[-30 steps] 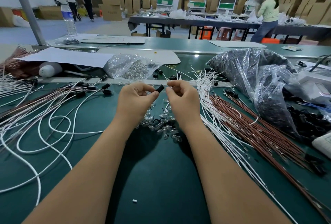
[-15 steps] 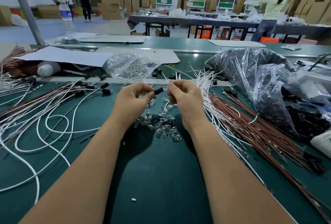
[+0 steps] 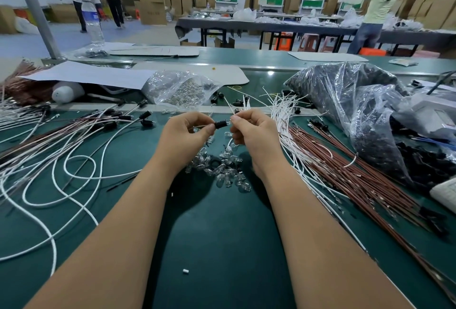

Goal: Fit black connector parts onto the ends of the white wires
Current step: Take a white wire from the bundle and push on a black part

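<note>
I see both hands raised at the centre of the frame, just above the green mat (image 3: 222,247). My left hand (image 3: 183,136) has its thumb and forefinger pinched on the left end of a small black connector (image 3: 221,124), the other fingers curled under. My right hand (image 3: 254,133) pinches at the connector's right end, fingers curled in; what exactly sits between those fingertips is too small to tell (possibly something clear). A white wire (image 3: 229,143) drops from under the right hand toward the mat.

Directly below the hands lies a heap of small clear bulbs (image 3: 222,173). Right of centre a fan of loose white wires (image 3: 286,116) spreads from the right hand toward the upper middle, touching a long bundle of brown wires (image 3: 345,173) that runs down to the lower right corner. On the left side of the frame white and brown wires with black ends (image 3: 74,141) loop across the mat. Above the hands, centre-left, sits a clear bag of bulbs (image 3: 180,89), partly under a white sheet (image 3: 86,74). At the upper right a big plastic bag of black parts (image 3: 350,94) slumps on the bench. A tiny white piece (image 3: 185,271) lies alone at the lower centre. A water bottle (image 3: 95,25) stands at the upper left, and people stand among cardboard boxes (image 3: 153,0) in the background.
</note>
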`<state>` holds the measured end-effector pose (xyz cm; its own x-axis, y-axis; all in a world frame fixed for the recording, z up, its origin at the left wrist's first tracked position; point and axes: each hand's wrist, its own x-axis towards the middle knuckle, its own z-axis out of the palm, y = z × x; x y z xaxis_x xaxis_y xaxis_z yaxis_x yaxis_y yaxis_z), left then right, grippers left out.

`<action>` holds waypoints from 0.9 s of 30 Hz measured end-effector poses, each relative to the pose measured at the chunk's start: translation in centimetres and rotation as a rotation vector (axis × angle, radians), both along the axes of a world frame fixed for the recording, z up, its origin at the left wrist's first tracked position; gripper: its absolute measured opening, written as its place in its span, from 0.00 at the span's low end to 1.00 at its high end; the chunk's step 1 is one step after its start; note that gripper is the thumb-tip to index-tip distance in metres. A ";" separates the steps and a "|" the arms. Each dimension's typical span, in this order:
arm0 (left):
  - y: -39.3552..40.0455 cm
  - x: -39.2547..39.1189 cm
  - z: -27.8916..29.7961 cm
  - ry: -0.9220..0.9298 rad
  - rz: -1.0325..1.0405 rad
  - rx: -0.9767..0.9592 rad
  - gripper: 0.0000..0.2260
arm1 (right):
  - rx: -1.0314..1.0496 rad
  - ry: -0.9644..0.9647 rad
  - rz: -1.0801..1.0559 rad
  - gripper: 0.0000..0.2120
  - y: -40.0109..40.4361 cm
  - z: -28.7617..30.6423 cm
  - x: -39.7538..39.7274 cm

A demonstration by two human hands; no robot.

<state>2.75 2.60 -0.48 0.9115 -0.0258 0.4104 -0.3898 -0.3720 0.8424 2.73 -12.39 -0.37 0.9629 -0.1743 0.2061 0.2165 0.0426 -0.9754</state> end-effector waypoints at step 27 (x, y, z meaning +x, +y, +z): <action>0.2 0.3 -0.3 0.029 -0.017 -0.008 0.02 | -0.024 0.040 0.032 0.09 0.5 -0.6 0.2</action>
